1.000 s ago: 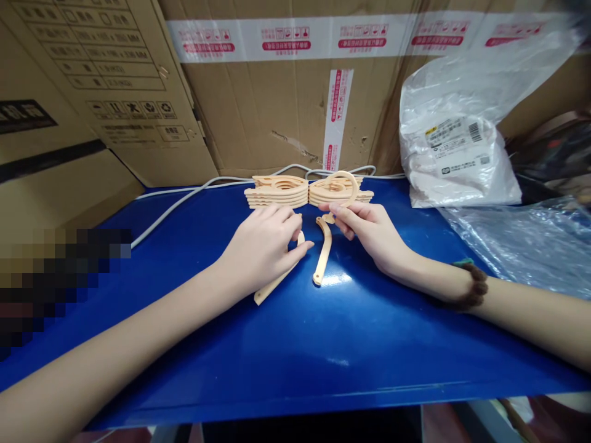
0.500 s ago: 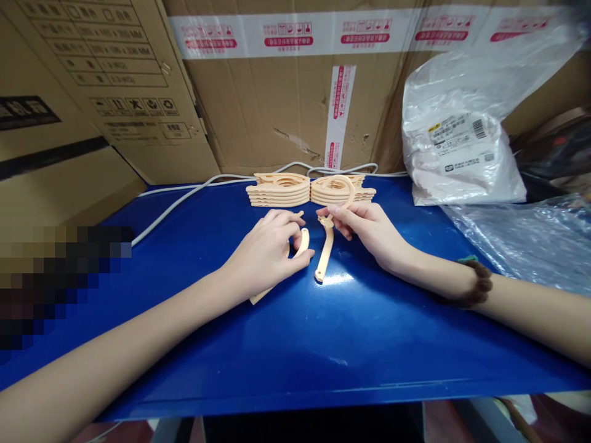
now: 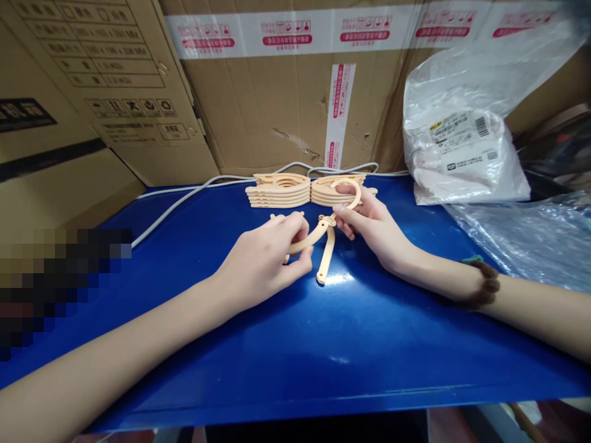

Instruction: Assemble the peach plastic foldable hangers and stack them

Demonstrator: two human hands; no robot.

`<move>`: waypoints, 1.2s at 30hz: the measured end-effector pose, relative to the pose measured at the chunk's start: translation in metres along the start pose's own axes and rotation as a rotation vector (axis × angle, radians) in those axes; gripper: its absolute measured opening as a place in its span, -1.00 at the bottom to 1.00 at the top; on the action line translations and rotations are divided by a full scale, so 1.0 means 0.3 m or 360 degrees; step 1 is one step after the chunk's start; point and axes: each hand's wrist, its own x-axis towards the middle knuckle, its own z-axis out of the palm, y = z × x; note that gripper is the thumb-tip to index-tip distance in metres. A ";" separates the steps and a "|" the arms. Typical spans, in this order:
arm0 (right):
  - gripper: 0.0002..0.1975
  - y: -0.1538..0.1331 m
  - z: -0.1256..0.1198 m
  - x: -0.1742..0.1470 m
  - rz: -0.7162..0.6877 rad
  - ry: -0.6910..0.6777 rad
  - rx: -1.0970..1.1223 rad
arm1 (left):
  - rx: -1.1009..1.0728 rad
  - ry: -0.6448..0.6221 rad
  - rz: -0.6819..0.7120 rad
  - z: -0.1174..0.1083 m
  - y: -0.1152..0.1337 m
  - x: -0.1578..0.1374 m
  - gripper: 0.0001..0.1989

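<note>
My right hand [image 3: 376, 224] pinches a cream plastic hanger hook [image 3: 356, 195] between thumb and fingers. From the hook's base a curved hanger arm [image 3: 326, 261] slants down toward me, a hole at its lower end. My left hand [image 3: 258, 261] is closed on a second curved hanger arm [image 3: 310, 240], whose holed tip meets the base of the hook. Whether the two are joined I cannot tell. Small cream tips [image 3: 301, 213] show behind my left fingers; the rest of them is hidden.
Two neat stacks of cream hanger parts, a left stack [image 3: 277, 198] and a right stack [image 3: 321, 195], stand at the back of the blue table [image 3: 323, 351]. Behind them run a white cable [image 3: 180, 206] and a cardboard box [image 3: 258, 111]. A white plastic bag [image 3: 462, 154] sits at right.
The arm in my left hand has swung from nearly upright to slanting and moved right, its tip now at the hook's base. My right hand has shifted slightly right with the hook.
</note>
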 end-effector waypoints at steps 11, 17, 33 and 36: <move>-0.52 -0.025 0.005 -0.008 0.0072 -0.0052 0.0068 | 0.0285 -0.0300 -0.0192 0.015 -0.036 0.016 -0.69; -0.60 -0.013 0.004 -0.004 0.0117 -0.0041 0.0091 | 0.0315 -0.0276 -0.0050 0.019 -0.045 0.016 -0.68; -0.45 -0.018 -0.002 -0.001 0.0224 -0.0227 0.0303 | 0.0060 -0.0165 0.0143 0.009 -0.035 0.009 -0.70; -0.42 -0.018 -0.004 -0.001 0.0236 -0.0243 0.0312 | 0.0050 -0.0148 0.0113 0.010 -0.038 0.008 -0.68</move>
